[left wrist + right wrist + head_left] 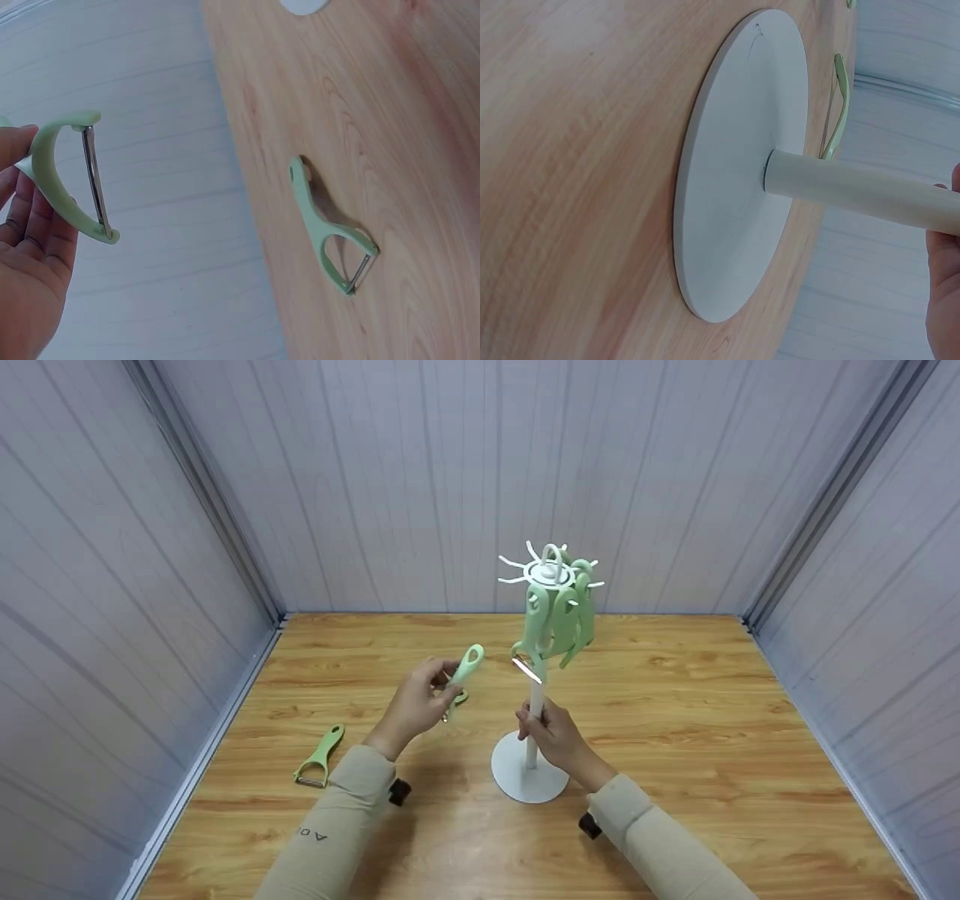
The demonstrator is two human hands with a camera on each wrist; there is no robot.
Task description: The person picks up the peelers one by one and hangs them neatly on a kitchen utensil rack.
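My left hand [420, 697] pinches a pale green peeler [52, 176] by its handle, held up left of the stand. In the left wrist view its curved head and metal blade face away from the fingers. With my right hand [555, 731] I grip the white pole [855, 187] of a rack stand, low down above its round base [735, 165]. Several green utensils [564, 619] hang from the hooks at its top, close together on the front and right; a peeler blade [527, 669] shows on the front one.
Another green peeler [322, 757] lies on the wooden table [675, 735] to the left, by my left forearm. Bare white hooks [513, 570] stick out on the rack's left. Pale panel walls [450, 495] close off the table at the back and sides.
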